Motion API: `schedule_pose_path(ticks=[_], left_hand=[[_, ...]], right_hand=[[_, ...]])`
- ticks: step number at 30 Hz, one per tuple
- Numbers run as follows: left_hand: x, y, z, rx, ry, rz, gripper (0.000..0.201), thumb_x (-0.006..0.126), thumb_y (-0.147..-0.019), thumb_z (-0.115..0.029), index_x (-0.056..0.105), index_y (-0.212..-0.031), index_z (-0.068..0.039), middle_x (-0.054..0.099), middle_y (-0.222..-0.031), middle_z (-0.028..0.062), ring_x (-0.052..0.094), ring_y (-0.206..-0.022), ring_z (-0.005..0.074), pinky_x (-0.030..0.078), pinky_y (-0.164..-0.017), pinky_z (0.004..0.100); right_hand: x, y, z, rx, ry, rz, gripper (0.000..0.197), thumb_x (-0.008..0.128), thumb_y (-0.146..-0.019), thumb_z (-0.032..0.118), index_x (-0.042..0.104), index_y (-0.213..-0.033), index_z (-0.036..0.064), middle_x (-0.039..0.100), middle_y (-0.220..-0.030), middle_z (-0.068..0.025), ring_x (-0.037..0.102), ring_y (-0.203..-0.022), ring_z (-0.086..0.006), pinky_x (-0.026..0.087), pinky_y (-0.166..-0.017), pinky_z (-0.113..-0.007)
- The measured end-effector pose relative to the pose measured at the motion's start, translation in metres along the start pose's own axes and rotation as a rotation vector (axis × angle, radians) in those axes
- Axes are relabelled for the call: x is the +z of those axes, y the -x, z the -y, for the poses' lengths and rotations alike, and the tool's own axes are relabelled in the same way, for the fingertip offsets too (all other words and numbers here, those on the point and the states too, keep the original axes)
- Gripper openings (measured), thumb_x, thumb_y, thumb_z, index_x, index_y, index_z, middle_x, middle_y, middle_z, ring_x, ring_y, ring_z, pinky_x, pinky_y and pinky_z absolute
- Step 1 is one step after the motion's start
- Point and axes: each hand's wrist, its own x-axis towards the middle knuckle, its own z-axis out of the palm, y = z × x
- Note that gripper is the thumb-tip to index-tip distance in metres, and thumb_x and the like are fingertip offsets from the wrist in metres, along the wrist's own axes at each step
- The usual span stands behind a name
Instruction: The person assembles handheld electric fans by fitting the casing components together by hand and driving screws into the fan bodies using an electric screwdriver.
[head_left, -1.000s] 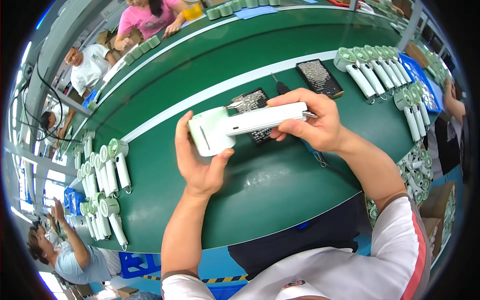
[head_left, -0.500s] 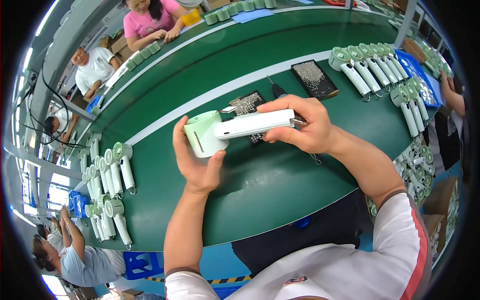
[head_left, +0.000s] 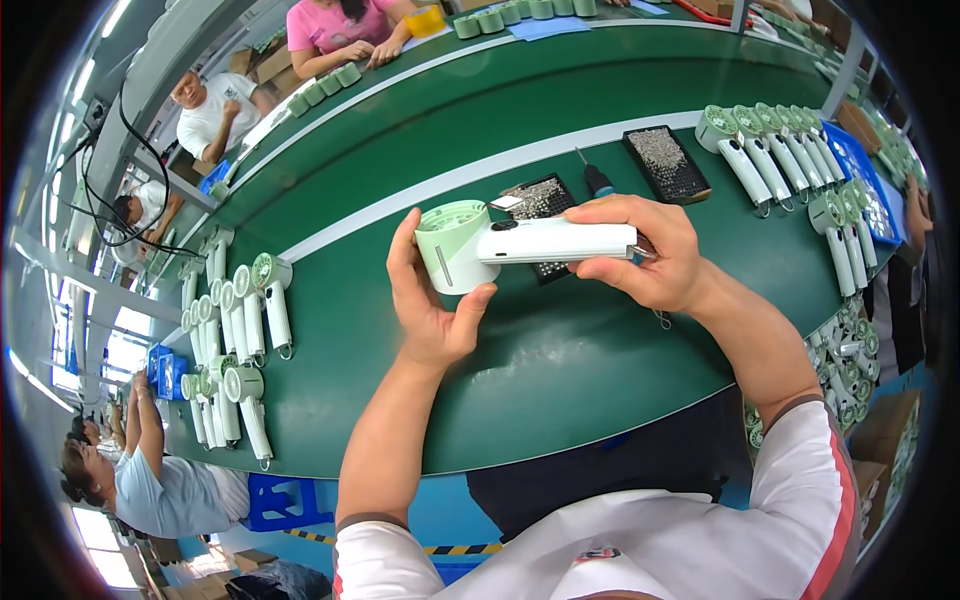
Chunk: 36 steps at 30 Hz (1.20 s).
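Note:
A handheld fan (head_left: 560, 241) with a pale green and white round head and a white handle is held sideways above the green bench, between both hands. My left hand (head_left: 432, 315) cups the fan's head, thumb under it and fingers on its far left side. The end of the handle is pinched between thumb and fingers of my right hand (head_left: 650, 250). A wire loop shows at that end. Behind the handle lies a black tray of small metal screws (head_left: 540, 200), partly hidden, and a screwdriver (head_left: 597, 180) stands beside it.
A second black screw tray (head_left: 665, 163) lies farther right. Rows of similar fans (head_left: 770, 150) are at the right, near a blue bin (head_left: 862, 185), and more fans (head_left: 235, 310) at the left. Other people sit across and along the green bench (head_left: 560, 400).
The whole view has shifted, so bench things sit farther right. The fan's head has turned, showing more of its round green face. Both hands keep their hold.

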Motion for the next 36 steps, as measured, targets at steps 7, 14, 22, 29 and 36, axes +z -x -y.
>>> schedule_pose_path(ticks=[7, 14, 22, 29, 36], left_hand=[[0.002, -0.001, -0.002, -0.026, -0.07, -0.022, 0.101, 0.075, -0.087, -0.008, 0.009, -0.162, 0.005, 0.053, -0.141, 0.0229, 0.057, -0.128, 0.031, 0.042, -0.112, 0.0408], [0.001, 0.001, 0.014, -0.001, -0.143, -0.129, 0.107, 0.079, -0.078, 0.005, 0.013, -0.162, 0.002, 0.05, -0.15, 0.0281, 0.056, -0.136, 0.0359, 0.045, -0.114, 0.0433], [0.001, 0.003, 0.023, 0.185, -0.201, -0.18, 0.088, 0.077, -0.075, 0.01, 0.029, -0.148, 0.001, 0.045, -0.152, 0.0299, 0.054, -0.137, 0.0369, 0.048, -0.113, 0.0468], [0.002, 0.001, 0.02, 0.22, -0.242, -0.206, 0.089, 0.079, -0.072, 0.011, 0.031, -0.147, 0.002, 0.049, -0.147, 0.0284, 0.06, -0.129, 0.036, 0.051, -0.11, 0.0447], [-0.005, 0.001, 0.024, 0.217, -0.391, -0.254, 0.074, 0.077, -0.076, 0.008, 0.045, -0.142, 0.004, 0.057, -0.138, 0.0211, 0.062, -0.122, 0.0319, 0.05, -0.107, 0.04]], right_hand=[[0.006, -0.009, 0.008, -0.29, 0.238, -0.009, 0.048, 0.086, -0.083, 0.012, 0.065, -0.123, -0.0048, 0.071, -0.116, -0.0276, 0.075, -0.098, -0.0346, 0.061, -0.079, -0.036], [0.023, 0.001, 0.01, -0.501, 0.414, 0.052, 0.043, 0.084, -0.076, 0.001, 0.069, -0.116, -0.0051, 0.062, -0.127, -0.0371, 0.075, -0.083, -0.0333, 0.062, -0.065, -0.036], [0.025, 0.003, 0.013, -0.587, 0.45, 0.079, 0.037, 0.074, -0.082, 0.002, 0.07, -0.117, -0.0071, 0.057, -0.136, -0.0365, 0.074, -0.086, -0.034, 0.063, -0.071, -0.038], [0.026, 0.003, 0.007, -0.58, 0.435, 0.051, 0.047, 0.077, -0.075, -0.001, 0.066, -0.12, -0.0099, 0.062, -0.128, -0.0375, 0.074, -0.084, -0.0349, 0.062, -0.067, -0.038], [0.029, -0.001, -0.003, -0.469, 0.726, -0.032, 0.062, 0.083, -0.072, 0.012, 0.063, -0.126, -0.0103, 0.069, -0.115, -0.0225, 0.072, -0.082, -0.0298, 0.06, -0.069, -0.036]])
